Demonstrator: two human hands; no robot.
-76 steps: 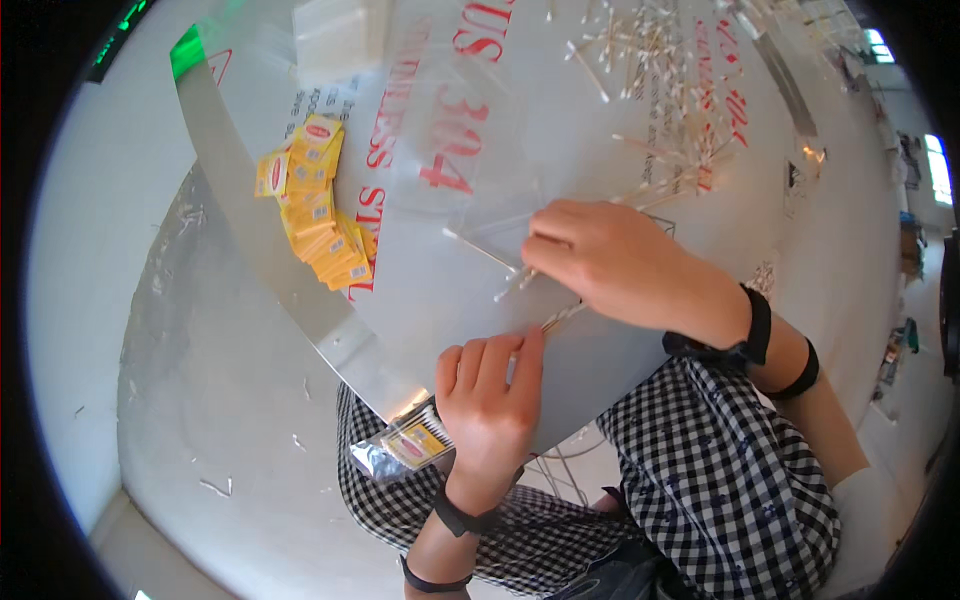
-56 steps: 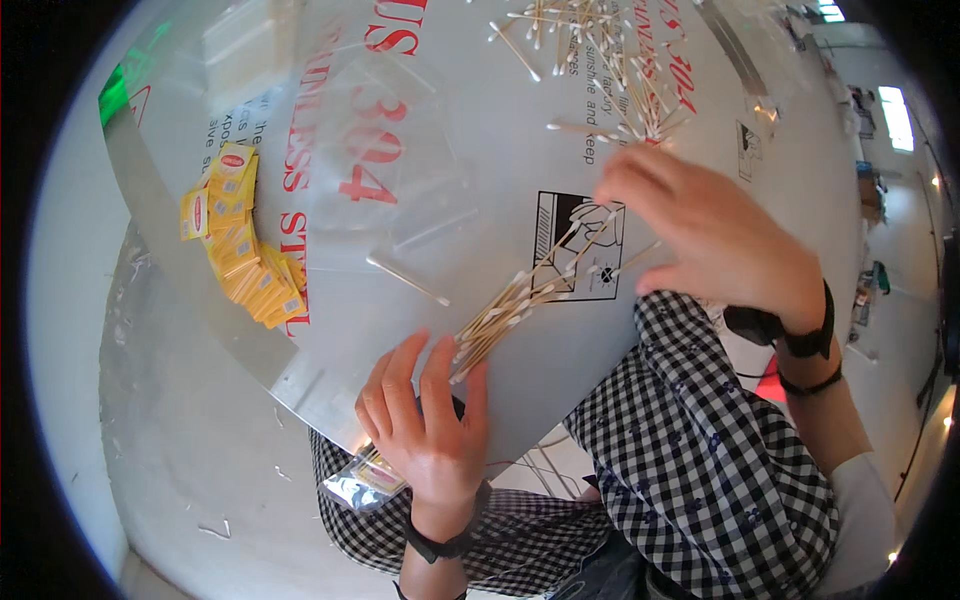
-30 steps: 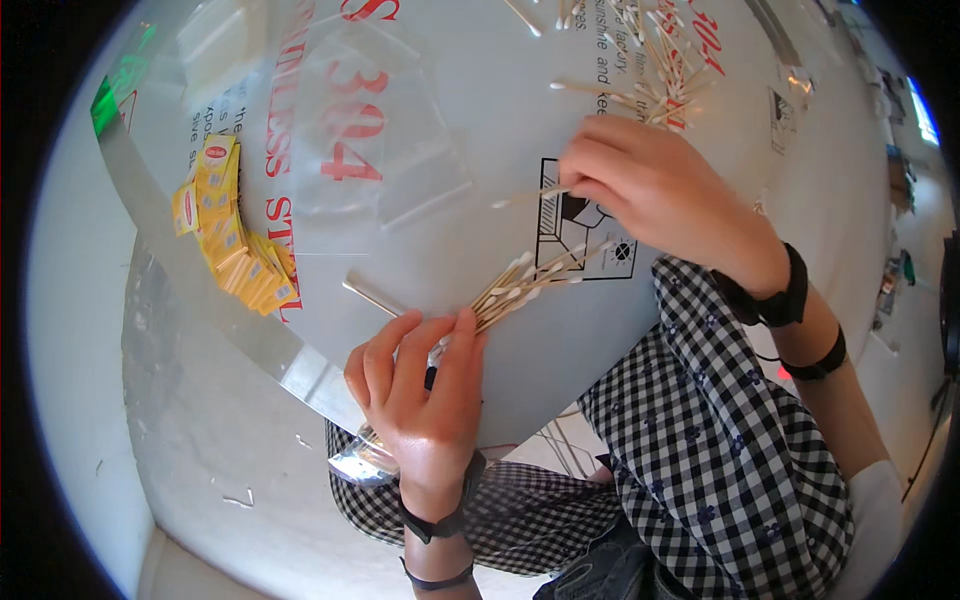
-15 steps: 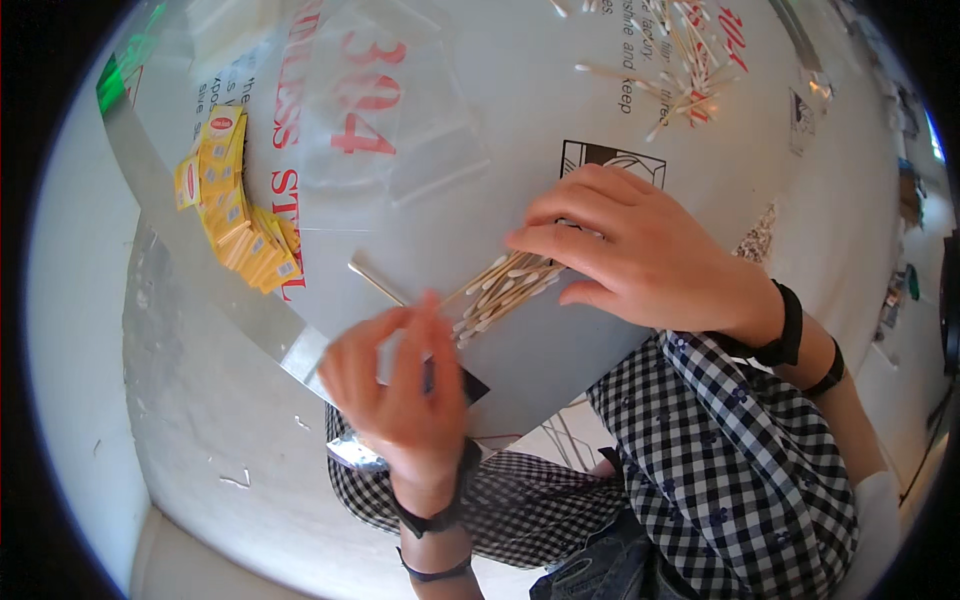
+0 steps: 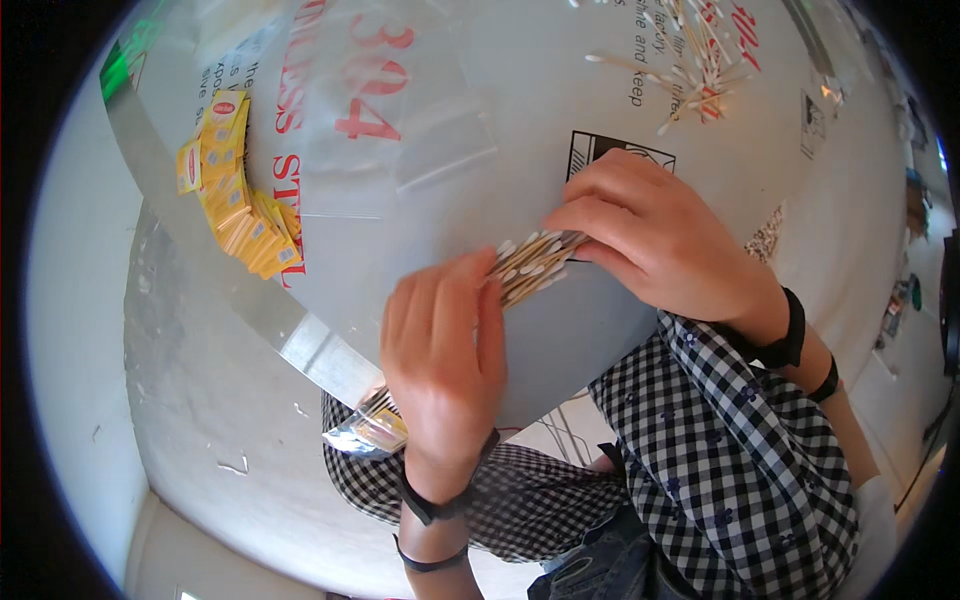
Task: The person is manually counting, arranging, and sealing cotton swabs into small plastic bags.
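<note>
A bunch of cotton swabs [image 5: 532, 268] with wooden sticks and white tips lies at the near edge of the table between my two hands. My left hand [image 5: 445, 340] closes its fingers round the left end of the bunch, hiding those tips. At the other end, my right hand [image 5: 660, 235] pinches the swabs between thumb and fingers. Beside my left wrist is a small clear bag [image 5: 368, 428] with something yellow and several sticks inside; my hand covers part of it.
Yellow printed cards [image 5: 240, 195] lie overlapped in a curved row at the left. Flat clear plastic bags [image 5: 430, 140] lie beyond my hands. More loose cotton swabs [image 5: 700, 70] are scattered at the far right. The printed metal-looking tabletop [image 5: 570, 350] ends just before my checked clothing.
My left hand has moved right and away from me onto the bunch. The lone swab at the left no longer shows there. The clear bag by my left wrist shows more fully.
</note>
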